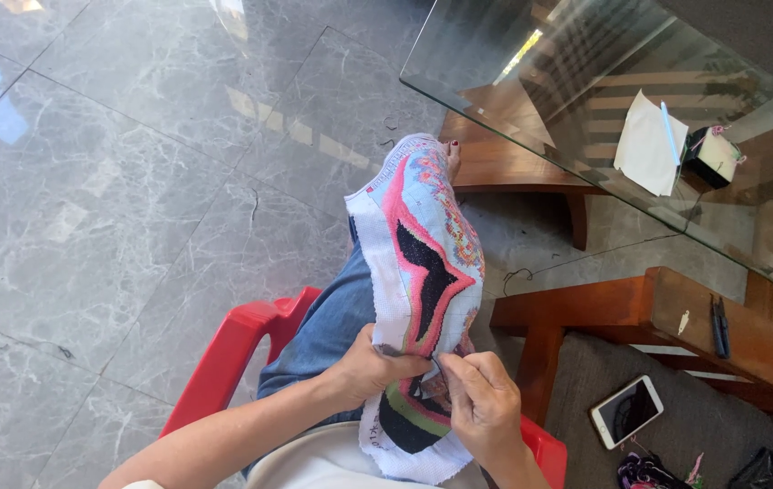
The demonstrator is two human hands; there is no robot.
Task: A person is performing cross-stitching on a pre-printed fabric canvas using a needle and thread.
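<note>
A person in a red chair stitches a canvas draped over the lap. The left hand grips its edge; the right hand pinches closed at the cloth, needle too small to see. Most appears filled; white margins remain.

Grey marble floor all around, red plastic chair underneath. To the right, glass tabletop bearing white paper and blue pen; nearby, wooden armrest with small snips, and smartphone on grey cushion.
</note>
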